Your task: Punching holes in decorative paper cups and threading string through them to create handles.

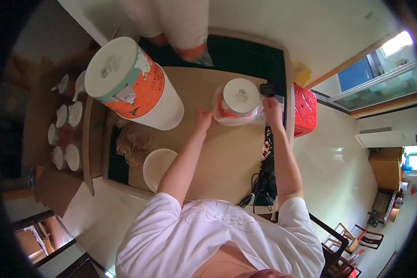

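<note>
In front of me, an orange printed paper bucket (241, 95) stands with its round white end facing up. A clear plastic bag (238, 121) is bunched around its sides. My left hand (204, 119) is closed at the bag's left edge, its fingers pinched on the film. At the right edge my right hand (273, 112) is also closed on the film, next to a small black device (267, 90). A tall nested stack of similar orange and white buckets (139, 90) leans at the left. A single white bucket (156, 169) lies near my left forearm.
Wrapped stacks of white buckets (183, 23) stand at the far edge. On the left, an open cardboard box (93, 139) holds several bagged stacks. Brown netting (133, 143) lies beside it. Black cables (264, 187) lie at the near right; a red plastic stool (305, 111) stands beyond the table.
</note>
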{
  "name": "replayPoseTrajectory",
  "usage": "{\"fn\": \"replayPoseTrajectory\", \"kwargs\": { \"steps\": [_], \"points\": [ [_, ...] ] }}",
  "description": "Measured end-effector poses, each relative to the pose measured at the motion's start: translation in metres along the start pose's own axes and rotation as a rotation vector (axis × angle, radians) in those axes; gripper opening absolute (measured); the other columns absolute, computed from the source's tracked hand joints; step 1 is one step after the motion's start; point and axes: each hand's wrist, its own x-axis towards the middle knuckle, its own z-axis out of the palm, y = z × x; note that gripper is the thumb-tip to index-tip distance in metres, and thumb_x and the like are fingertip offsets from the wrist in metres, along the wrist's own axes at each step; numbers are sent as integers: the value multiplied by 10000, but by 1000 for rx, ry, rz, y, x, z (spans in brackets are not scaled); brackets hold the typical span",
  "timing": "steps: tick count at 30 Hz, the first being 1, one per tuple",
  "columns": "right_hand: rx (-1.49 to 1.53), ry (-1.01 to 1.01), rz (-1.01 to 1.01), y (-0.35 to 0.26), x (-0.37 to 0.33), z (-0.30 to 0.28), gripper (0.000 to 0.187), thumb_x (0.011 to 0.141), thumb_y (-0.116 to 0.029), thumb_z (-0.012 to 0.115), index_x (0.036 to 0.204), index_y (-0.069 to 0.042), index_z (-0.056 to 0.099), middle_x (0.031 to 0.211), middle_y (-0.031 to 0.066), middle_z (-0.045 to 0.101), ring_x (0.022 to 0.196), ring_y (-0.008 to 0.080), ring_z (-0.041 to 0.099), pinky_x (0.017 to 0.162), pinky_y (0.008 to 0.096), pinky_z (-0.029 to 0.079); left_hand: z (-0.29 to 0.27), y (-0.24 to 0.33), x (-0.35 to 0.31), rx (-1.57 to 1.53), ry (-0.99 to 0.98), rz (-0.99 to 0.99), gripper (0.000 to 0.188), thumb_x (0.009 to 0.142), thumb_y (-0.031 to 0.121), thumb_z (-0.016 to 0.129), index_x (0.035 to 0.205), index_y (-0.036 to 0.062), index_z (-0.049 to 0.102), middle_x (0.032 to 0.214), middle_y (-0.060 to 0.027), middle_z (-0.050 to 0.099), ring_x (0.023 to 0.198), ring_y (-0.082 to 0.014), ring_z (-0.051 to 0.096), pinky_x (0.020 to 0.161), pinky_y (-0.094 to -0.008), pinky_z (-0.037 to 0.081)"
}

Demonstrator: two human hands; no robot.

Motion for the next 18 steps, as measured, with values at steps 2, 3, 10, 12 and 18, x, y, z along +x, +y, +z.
{"fn": "replayPoseTrajectory", "kwargs": {
  "steps": [2,3,10,12,18],
  "points": [
    [-149,-22,118,28,-1,14,342,819,-340,624,1024,-68,588,917,179,648,866,348,618,736,400,486,6,21,4,51,-1,26,524,738,339,695,1116,57,466,853,-97,587,795,-214,569,649,-361,483],
    [-132,-14,225,56,6,18,390,809,-372,630,1049,-70,582,942,184,643,895,344,615,782,412,474,17,49,0,113,-71,47,524,741,356,673,1105,25,493,1005,-159,558,947,-271,539,780,-381,449],
    [-160,-139,85,25,-7,18,217,777,-219,604,906,-46,631,901,191,639,841,347,621,720,406,499,17,43,42,218,-161,88,589,761,406,631,1183,15,508,1182,-255,516,1115,-359,508,904,-428,425],
    [-364,-4,-59,19,-9,4,238,770,-185,604,968,-54,611,957,193,619,831,357,616,688,427,497,20,60,41,365,-293,98,555,770,386,619,1172,18,513,1155,-249,534,1095,-365,520,903,-428,427],
    [-509,-152,-672,-49,-48,-2,469,798,-246,640,1246,-198,511,1326,128,439,1241,344,370,1021,477,292,32,88,33,551,-169,325,407,793,238,576,1136,26,521,1013,-219,610,1010,-362,568,879,-418,443]
  ]
}}
